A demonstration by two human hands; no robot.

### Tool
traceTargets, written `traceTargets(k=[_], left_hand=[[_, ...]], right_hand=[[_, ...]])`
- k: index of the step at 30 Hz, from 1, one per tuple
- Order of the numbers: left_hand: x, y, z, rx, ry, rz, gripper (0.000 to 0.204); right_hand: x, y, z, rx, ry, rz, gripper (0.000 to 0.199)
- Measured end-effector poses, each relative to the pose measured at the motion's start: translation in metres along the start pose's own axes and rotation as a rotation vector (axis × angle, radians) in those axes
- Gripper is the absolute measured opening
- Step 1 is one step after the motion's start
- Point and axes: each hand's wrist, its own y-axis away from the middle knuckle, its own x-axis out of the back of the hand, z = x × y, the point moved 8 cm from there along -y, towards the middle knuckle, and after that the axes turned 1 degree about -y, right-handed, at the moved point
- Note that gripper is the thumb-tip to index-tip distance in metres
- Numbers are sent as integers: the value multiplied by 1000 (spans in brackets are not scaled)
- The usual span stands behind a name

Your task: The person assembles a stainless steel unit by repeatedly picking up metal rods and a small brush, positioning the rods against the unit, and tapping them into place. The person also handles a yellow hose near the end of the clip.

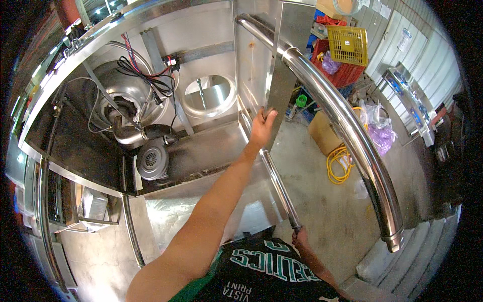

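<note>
My left hand (262, 128) reaches up to a steel panel (283, 83) of a large metal cabinet, its fingers closed around the panel's edge. Low at the right, my right hand (301, 238) is wrapped around the near end of a thin shiny steel tube (279, 187). That tube slants up behind my left wrist toward the cabinet's corner. A thicker polished pipe (347, 118) runs past the right side, its free end toward me. Inside the cabinet sit a round grey blower (153, 160), a bent metal pipe (130, 135) and black cables (146, 75).
A round opening (209, 96) is in the cabinet's back wall. To the right on the floor are a cardboard box (323, 133), a coiled yellow hose (338, 166) and purple plastic bags (381, 135). Farther back are a yellow crate (347, 45) and a metal rack (407, 103).
</note>
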Motion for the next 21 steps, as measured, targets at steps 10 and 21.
traceTargets(k=[10,21], left_hand=[[-25,251,-211,687,-244,-214,71],[-75,290,-248,764,-398,-339,92]], right_hand=[[16,67,-52,129,159,248,64],[-22,44,-35,-340,-629,-511,58]])
